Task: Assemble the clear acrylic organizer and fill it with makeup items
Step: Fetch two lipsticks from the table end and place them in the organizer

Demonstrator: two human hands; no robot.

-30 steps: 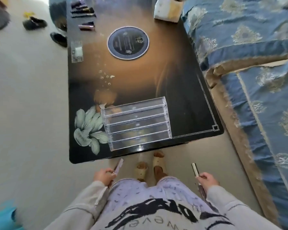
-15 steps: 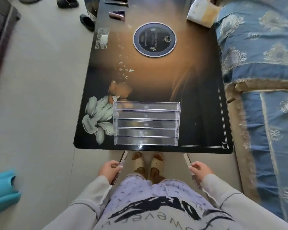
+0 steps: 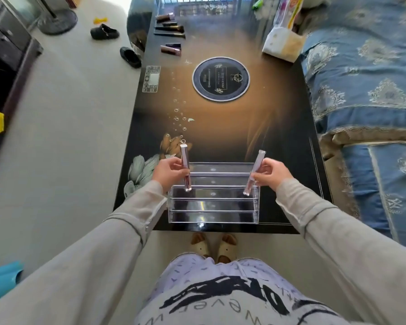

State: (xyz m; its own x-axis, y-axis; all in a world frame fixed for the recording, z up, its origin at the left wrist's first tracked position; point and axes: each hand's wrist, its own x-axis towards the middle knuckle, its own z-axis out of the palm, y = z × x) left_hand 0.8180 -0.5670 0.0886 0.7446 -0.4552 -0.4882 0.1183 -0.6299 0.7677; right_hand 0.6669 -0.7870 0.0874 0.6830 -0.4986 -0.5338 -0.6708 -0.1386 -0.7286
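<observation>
1. Left hand [image 3: 168,171]: fingers curled round a slim makeup tube, the left tube [image 3: 185,160], gripped at mid-length. Tube near upright, pale cap end up.
2. Right hand [image 3: 271,171]: thumb and curled fingers pinch a 2nd slim tube, the right tube [image 3: 256,170]. It tilts, top leaning away to the right, lower end toward the centre.
3. Organizer [image 3: 213,205]: clear acrylic, stepped rows, standing assembled at the near edge of the table [image 3: 220,127], centred in front of the person. No items seen lying in the rows.
4. Left tube's lower end is at the left end of a middle row, right tube's lower end at the right end of the same row. Cannot tell if either tip touches the acrylic.
5. Both hands are above the organizer's back rows, 1 at each side, well apart.
6. Makeup items [image 3: 170,29]: dark tubes and sticks grouped at the far left corner of the table, well apart from the organizer.
7. Round disc [image 3: 221,78] set in the table's middle, control panel [image 3: 151,79] to its left.
8. Tissue pack [image 3: 281,46] at the far right edge of the table.
9. Blue patterned sofa [image 3: 361,66] along the right side.
10. 2 black slippers [image 3: 104,32] on the floor, far left.
</observation>
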